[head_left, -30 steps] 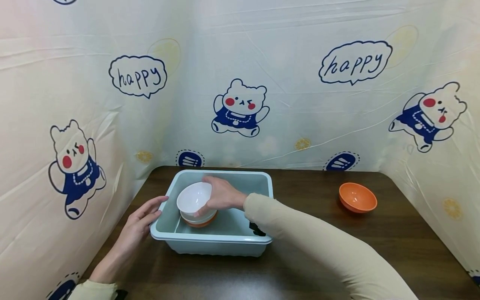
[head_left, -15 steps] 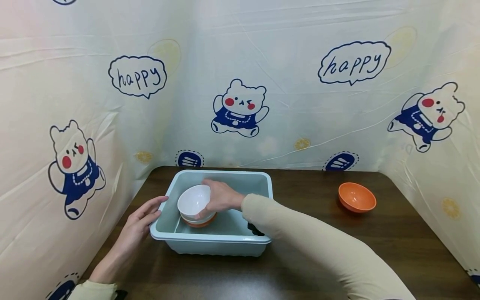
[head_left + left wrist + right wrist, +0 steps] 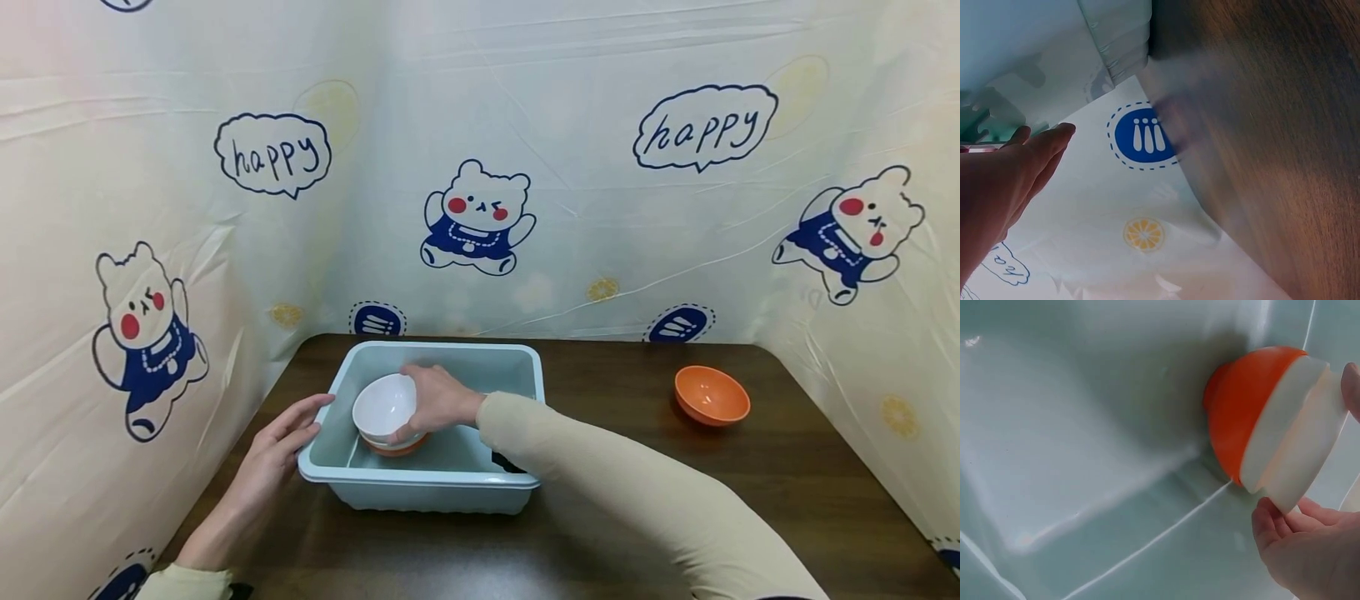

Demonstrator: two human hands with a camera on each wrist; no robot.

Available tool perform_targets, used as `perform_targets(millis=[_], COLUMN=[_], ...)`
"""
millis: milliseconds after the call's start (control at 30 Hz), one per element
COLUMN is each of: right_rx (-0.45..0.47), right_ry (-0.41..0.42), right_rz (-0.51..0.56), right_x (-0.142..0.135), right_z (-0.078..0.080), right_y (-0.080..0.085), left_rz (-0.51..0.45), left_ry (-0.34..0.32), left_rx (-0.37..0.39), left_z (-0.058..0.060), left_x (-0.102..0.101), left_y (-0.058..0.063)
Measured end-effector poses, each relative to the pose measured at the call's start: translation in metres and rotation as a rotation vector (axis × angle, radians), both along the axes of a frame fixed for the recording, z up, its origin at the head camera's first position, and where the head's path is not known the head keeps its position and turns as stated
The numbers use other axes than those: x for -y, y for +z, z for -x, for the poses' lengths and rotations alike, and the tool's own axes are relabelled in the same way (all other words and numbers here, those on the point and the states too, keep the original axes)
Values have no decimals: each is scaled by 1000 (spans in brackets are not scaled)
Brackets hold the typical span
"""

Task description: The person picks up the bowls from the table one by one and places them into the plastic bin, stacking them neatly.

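Right hand point(image 3: 437, 400) is clamped on the top white bowl point(image 3: 381, 408), digits on two opposite sides of its rim; in the right wrist view one digit is cut off by the frame's right edge, and so is part of the bowl. That bowl tops a stack inside the pale blue bin point(image 3: 420, 477), toward its left side: second white bowl point(image 3: 1280, 425) below, orange bowl point(image 3: 1247, 406) at the bottom. Both lower bowls show only their outsides, so can't confirm the count or how deep they nest. Stack looks tilted in the right wrist view, but that camera is rolled. Left hand point(image 3: 279, 446) has fingers extended and apart from the thumb, tips at the bin's left rim; exact contact hard to make out, and the left wrist view crops hand and bin at the left edge. Dark item point(image 3: 506, 462) at the right cuff is mostly covered by sleeve point(image 3: 600, 467), can't identify it. Loose orange bowl point(image 3: 712, 396) sits upright on the table point(image 3: 615, 383), right of the bin, well apart; its base is hidden.
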State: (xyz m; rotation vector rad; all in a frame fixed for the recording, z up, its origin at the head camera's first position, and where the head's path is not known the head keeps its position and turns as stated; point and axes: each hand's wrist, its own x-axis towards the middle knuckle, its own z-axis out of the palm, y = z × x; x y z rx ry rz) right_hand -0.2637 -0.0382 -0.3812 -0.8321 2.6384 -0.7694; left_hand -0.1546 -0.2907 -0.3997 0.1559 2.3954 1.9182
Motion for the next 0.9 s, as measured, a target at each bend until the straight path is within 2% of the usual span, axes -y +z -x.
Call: perform_targets(millis=[300,900], right_rx=[-84,-60], right_ry=[55,8], right_rz=[-47,-96], right_x=[0,-1], right_z=[0,-7], right_y=[-3,-9], left_rz=[8,3], left_ry=[-2,-8], left_rx=[15,13], left_z=[0,0], left_x=[0,1], left_y=[2,1])
